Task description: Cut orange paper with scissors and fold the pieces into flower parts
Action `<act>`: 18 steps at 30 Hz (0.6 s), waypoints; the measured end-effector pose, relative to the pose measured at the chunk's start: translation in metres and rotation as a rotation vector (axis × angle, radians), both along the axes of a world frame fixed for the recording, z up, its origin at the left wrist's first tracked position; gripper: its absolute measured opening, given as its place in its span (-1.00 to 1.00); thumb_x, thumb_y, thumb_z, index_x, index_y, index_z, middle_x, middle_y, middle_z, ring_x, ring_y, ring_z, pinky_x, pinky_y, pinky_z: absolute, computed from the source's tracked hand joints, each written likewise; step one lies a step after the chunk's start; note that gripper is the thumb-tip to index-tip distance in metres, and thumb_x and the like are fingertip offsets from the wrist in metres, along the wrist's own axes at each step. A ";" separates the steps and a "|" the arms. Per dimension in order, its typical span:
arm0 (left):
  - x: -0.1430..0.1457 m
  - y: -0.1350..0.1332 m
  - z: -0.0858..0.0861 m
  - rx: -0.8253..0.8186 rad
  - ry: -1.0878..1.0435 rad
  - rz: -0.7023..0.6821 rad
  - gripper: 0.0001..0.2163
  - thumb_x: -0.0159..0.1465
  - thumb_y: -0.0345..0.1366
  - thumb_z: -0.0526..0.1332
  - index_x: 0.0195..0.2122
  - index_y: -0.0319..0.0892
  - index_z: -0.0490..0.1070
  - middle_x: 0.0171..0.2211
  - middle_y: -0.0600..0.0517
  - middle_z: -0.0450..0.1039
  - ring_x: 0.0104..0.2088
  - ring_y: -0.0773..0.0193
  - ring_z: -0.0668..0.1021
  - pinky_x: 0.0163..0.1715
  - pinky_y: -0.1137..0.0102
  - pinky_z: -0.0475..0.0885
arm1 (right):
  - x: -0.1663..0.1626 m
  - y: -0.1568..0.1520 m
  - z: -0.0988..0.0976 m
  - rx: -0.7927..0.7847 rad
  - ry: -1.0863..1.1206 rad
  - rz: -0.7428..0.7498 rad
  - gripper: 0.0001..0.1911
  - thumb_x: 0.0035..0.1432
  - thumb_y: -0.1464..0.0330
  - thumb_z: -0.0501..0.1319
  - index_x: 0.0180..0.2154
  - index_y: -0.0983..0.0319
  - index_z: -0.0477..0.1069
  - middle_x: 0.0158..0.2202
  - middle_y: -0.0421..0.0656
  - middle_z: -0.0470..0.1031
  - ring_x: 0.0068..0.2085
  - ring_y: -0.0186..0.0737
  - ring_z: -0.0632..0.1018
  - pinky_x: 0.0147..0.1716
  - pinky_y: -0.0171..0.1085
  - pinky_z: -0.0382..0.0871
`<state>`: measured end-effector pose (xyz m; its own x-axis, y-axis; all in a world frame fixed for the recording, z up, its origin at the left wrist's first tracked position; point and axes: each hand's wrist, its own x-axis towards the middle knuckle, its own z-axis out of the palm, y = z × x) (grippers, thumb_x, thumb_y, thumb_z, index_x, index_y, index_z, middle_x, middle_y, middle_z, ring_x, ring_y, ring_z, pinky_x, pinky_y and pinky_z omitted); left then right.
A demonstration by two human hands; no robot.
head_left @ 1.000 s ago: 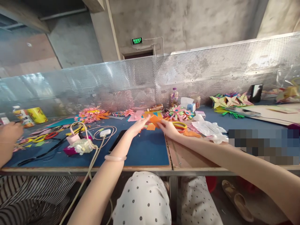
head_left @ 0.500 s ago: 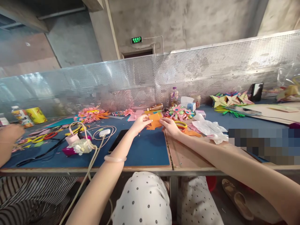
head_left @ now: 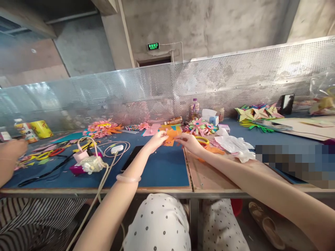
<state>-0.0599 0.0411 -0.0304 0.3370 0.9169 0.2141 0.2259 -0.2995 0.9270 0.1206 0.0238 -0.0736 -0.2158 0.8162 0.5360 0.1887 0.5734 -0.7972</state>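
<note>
Perforated metal panelling point(head_left: 157, 82) rises behind — left hand point(head_left: 156, 142) and right hand point(head_left: 193, 143) pinching thin orange paper point(head_left: 171, 135).

held paper point(head_left: 172, 135): orange | table covering point(head_left: 167, 167): blue | trousers point(head_left: 159, 223): white (small dark dots) | exit sign point(head_left: 153, 46): green

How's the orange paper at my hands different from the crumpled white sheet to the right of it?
The left hand and right hand hold the orange paper; no hand holds the white sheet. The orange paper looks smaller; the white sheet spreads wider. The orange paper is brightly coloured, the white sheet pale and rumpled. Both look thin.
</note>
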 end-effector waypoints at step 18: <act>0.001 -0.002 0.003 0.096 0.068 -0.101 -0.60 0.13 -0.13 0.19 -0.06 -0.23 0.38 -0.09 -0.15 0.44 -0.13 0.16 0.47 -0.33 0.39 0.38 | -0.006 0.000 0.004 0.014 0.141 -0.173 -0.69 -0.13 0.10 0.26 -0.50 0.23 0.44 -0.38 -0.17 0.40 -0.32 -0.25 0.43 -0.28 -0.25 0.26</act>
<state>-0.0592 0.0390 -0.0272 0.4432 0.8540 0.2725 0.2514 -0.4102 0.8767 0.1144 0.0239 -0.0695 0.0041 0.8268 0.5625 0.1726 0.5535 -0.8148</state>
